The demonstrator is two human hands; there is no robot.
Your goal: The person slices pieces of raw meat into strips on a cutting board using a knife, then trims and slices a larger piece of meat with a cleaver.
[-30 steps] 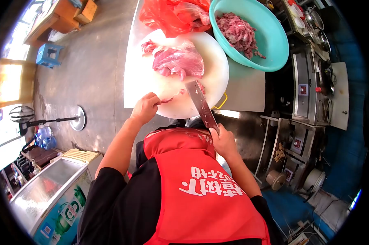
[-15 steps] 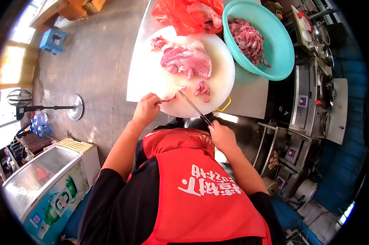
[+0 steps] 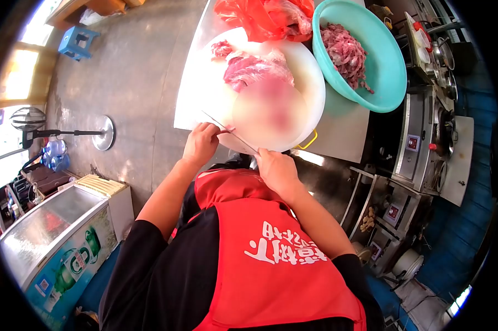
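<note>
Head view: knife (image 3: 243,141) (in right hand (image 3: 278,170)) slants beside left hand (image 3: 201,143).

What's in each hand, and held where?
The right hand holds the knife by its handle end; the left hand pinches a meat strip by one end.

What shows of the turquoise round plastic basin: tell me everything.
The turquoise round plastic basin looks smooth and deep, with sloping walls and an open mouth facing up. It appears to stand on the pale flat table, right of the round white board; whether board and basin touch is unclear. In view, its right side reaches past the table's edge. Strips of raw pinkish-red meat lie heaped toward its left side.
</note>
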